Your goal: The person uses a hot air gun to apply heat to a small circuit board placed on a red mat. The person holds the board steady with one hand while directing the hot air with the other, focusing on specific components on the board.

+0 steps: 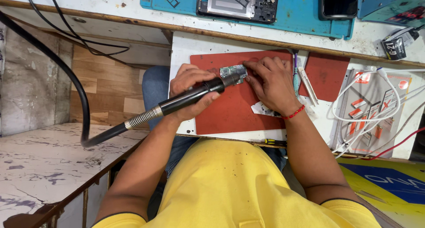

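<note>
My left hand (188, 88) grips a black hot-air wand (190, 97) with a ribbed metal collar and a thick black hose (66, 77). Its nozzle points at a small green circuit board (233, 72) lying on a red mat (230, 113). My right hand (271, 84) rests on the mat with its fingertips pressing the board's right edge. A red band circles my right wrist.
A blue work mat (301, 11) at the back carries an opened phone frame (237, 4) and a dark phone (338, 2). White cables (376, 104) lie over a printed sheet at right. Tweezers and a slim tool (305, 84) lie beside my right hand. A marble ledge (40, 161) stands at left.
</note>
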